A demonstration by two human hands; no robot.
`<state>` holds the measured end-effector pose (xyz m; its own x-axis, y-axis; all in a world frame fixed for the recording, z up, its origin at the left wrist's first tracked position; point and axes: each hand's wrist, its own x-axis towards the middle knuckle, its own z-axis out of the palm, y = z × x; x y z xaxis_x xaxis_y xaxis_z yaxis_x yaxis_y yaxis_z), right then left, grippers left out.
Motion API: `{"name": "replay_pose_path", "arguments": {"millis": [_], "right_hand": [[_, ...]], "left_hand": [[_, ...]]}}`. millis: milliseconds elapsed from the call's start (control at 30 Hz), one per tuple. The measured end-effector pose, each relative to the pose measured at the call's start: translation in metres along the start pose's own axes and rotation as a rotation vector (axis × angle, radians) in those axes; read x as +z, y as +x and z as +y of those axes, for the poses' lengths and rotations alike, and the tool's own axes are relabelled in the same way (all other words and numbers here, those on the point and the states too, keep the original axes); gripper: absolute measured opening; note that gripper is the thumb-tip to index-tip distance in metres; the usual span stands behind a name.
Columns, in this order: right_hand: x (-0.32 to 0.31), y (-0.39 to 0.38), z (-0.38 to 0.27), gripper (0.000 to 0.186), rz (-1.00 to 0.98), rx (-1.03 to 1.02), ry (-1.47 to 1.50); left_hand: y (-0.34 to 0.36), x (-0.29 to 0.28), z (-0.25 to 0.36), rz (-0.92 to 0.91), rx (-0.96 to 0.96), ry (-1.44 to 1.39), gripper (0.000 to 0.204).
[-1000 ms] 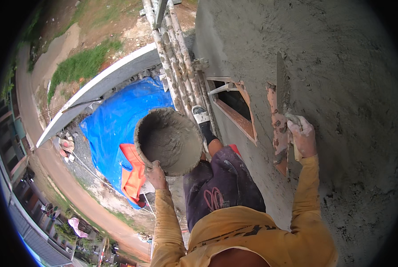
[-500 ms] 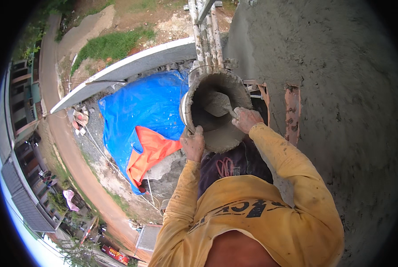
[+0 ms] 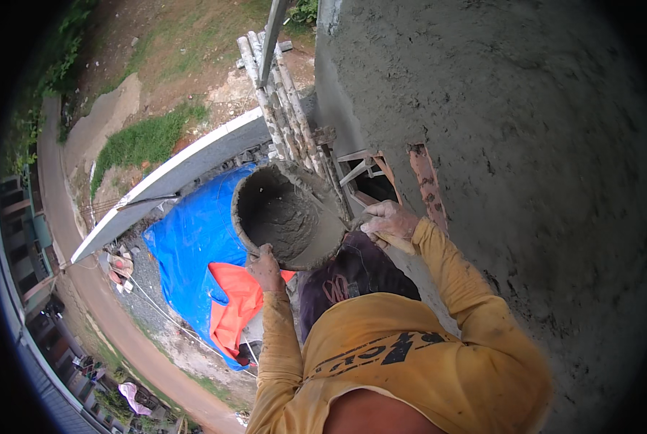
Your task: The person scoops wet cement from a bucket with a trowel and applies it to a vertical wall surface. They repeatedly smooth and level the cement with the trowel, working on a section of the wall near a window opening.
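A mortar-caked bucket (image 3: 245, 217) tilts toward me below my chest, with wet grey mortar (image 3: 287, 220) inside. The fingers of my left hand (image 3: 267, 269) are closed on its near left rim. Just right of the bucket, my right hand (image 3: 392, 220) is closed around a trowel, whose pale handle (image 3: 397, 242) sticks out under the palm. The trowel's blade is hard to make out beside the bucket's right rim. Both yellow sleeves are stained.
Freshly mortared wall (image 3: 526, 145) fills the right side, with a reddish strip (image 3: 428, 181) and an opening beside it. Whitish poles (image 3: 280, 108) lie ahead. Far below spread a blue tarp (image 3: 186, 224), a low wall (image 3: 164, 173) and a road.
My right hand has drawn the trowel out of the bucket and moved it to the right of the rim. The bucket and my left hand sit farther left in view.
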<state>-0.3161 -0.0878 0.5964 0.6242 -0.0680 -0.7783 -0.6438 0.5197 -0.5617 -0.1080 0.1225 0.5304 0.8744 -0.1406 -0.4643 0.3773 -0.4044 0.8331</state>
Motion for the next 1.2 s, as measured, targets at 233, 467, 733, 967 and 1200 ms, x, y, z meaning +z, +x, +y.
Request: {"name": "replay_pose_path", "arguments": {"millis": [233, 467, 733, 967, 1200], "right_hand": [[-0.082, -0.112, -0.057, 0.044, 0.94, -0.158, -0.525], [0.004, -0.002, -0.049, 0.05, 0.399, 0.017, -1.437], [0.073, 0.052, -0.006, 0.043, 0.189, -0.089, -1.499], [0.019, 0.07, 0.009, 0.048, 0.396, -0.159, -1.503], [0.059, 0.043, 0.015, 0.049, 0.27, -0.081, -1.006]], "left_hand": [[0.012, -0.036, -0.011, -0.02, 0.056, 0.145, 0.011], [0.012, -0.038, 0.032, -0.105, 0.147, 0.341, 0.013], [0.006, -0.013, 0.061, -0.156, 0.255, 0.338, 0.02], [-0.011, 0.014, 0.087, -0.225, 0.336, 0.378, 0.021], [-0.008, 0.001, 0.077, -0.169, 0.258, 0.167, 0.019]]}}
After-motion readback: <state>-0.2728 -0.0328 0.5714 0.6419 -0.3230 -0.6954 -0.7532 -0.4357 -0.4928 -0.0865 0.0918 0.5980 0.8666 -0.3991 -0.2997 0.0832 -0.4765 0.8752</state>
